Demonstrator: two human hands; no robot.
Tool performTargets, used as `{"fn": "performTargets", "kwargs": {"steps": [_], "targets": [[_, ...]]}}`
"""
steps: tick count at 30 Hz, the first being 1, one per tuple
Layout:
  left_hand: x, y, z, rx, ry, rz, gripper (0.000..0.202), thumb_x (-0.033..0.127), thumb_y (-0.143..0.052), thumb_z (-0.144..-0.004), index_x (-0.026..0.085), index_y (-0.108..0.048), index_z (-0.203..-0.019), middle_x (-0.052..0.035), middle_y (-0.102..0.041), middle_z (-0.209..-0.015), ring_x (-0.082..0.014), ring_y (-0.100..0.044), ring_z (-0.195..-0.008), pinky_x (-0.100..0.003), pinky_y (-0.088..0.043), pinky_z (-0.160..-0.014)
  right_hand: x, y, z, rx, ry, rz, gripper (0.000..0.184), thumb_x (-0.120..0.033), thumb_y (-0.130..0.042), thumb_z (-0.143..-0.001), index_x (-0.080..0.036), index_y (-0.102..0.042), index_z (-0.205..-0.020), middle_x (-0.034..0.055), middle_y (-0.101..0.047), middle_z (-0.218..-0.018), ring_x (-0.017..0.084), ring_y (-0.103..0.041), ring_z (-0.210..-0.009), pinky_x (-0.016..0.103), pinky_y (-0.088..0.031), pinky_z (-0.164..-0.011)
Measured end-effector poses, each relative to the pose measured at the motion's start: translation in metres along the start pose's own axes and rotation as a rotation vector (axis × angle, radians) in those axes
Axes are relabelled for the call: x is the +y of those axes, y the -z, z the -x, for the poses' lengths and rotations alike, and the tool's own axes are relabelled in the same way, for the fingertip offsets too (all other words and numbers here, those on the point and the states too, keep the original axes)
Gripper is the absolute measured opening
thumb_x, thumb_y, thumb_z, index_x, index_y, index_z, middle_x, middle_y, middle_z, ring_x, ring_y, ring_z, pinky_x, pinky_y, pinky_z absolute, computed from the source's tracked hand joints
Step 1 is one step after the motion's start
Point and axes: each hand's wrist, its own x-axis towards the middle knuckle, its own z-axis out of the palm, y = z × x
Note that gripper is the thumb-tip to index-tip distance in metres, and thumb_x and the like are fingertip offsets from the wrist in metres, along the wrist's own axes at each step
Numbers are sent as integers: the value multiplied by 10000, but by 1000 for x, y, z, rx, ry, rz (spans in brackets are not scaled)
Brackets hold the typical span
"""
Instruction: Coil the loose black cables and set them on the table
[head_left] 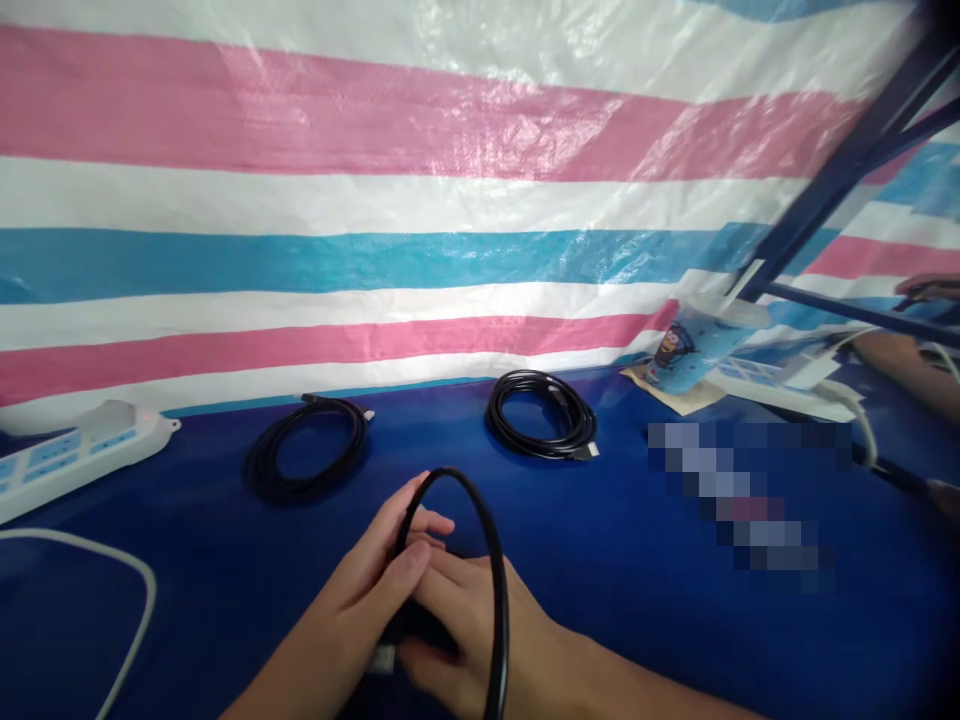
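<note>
Head view: left hand [375,590], right hand [469,625] clasp black cable loop [496,580]; coiled cable [285,488] beyond, second coil [536,446] right, power strip [75,452] far left.

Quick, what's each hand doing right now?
Left hand: closed, pinching the black cable.
Right hand: closed around the same cable's bundled part.

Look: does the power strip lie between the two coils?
No, the power strip lies far left, with the left coil and right coil both to its right.
</note>
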Motion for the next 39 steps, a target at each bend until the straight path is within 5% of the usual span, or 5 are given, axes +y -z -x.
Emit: {"fn": "performTargets", "kwargs": {"steps": [9, 19, 24, 29, 39], "targets": [[-7, 2, -15, 11, -54, -21, 183, 347, -599, -802, 179, -636, -864, -15, -642, -831, -139, -594, -821, -217, -454, -742, 14, -2, 2, 154, 52, -48, 621, -206, -430, -862, -147, -212, -1441, 69, -680, -927, 155, -642, -785, 260, -506, -697], [17, 22, 0, -117, -23, -57, 433, 531, -479, -834, 125, -607, -754, 61, -366, -453, -18, -240, -382, -163, -127, -407, -14, 32, 8, -346, -123, -956, 269, -276, -433, -915, -127, -622, -1034, 78, -670, -876, 114, -641, -825, 248, -479, -788], [35, 39, -1, 4, -99, 398, 457, 434, -507, -857, 175, -301, -541, 96, -184, -432, -18, -146, -358, -177, -125, -378, -23, 2, 33, -245, -112, -1618, 545, -575, -269, -910, -162, -608, -1013, 51, -617, -699, 135, -651, -768, 307, -468, -830], [75, 47, 5, 208, -270, 855, 375, 342, -402, -923, 183, -316, -594, 88, -220, -451, -30, -186, -330, -166, -201, -331, -35, -12, 39, -7, -209, -1273, 293, -428, -521, -874, -162, -607, -962, 34, -605, -710, 102, -609, -747, 239, -453, -766], [126, 11, 16, -119, -616, 156, 408, 417, -435, -897, 146, -557, -618, -22, -566, -675, -98, -565, -651, -211, -463, -609, -93, 107, -41, 397, -33, -1096, 259, -335, -368, -929, -188, -562, -839, -56, -358, -501, 21, -248, -297, 174, -220, -331]]}}
